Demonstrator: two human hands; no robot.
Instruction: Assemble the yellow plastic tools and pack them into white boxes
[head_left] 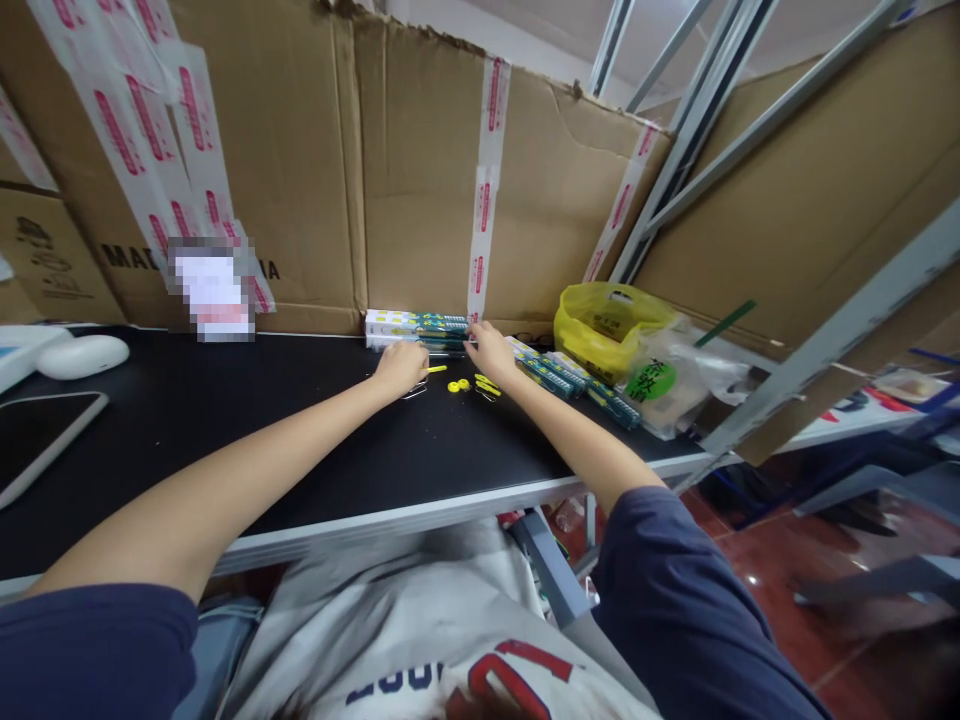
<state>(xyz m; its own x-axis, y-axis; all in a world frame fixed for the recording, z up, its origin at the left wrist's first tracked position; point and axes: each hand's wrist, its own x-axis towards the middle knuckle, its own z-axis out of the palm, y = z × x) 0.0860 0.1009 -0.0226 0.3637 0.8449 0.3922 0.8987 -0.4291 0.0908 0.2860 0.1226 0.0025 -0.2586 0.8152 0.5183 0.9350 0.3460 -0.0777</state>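
Observation:
My left hand [403,370] is closed above the black tabletop, in front of a stack of white, yellow and green boxes [415,326]. From its fingers a thin yellow stick-like piece [436,369] juts to the right. At the right end of the stack is my right hand [491,352], thumb and forefinger apart beside the box ends. Whether it grips a box cannot be made out. Between and below the hands lie small yellow round pieces [458,385], yellow strips [487,384] and thin bent wires [415,392].
More green patterned packs [551,374] lie right of my right hand. Behind them stand a yellow plastic bag [600,325] and a clear bag [667,385] with a green label. A phone [45,440] and a white rounded device [82,354] lie left. Cardboard [420,180] walls the back.

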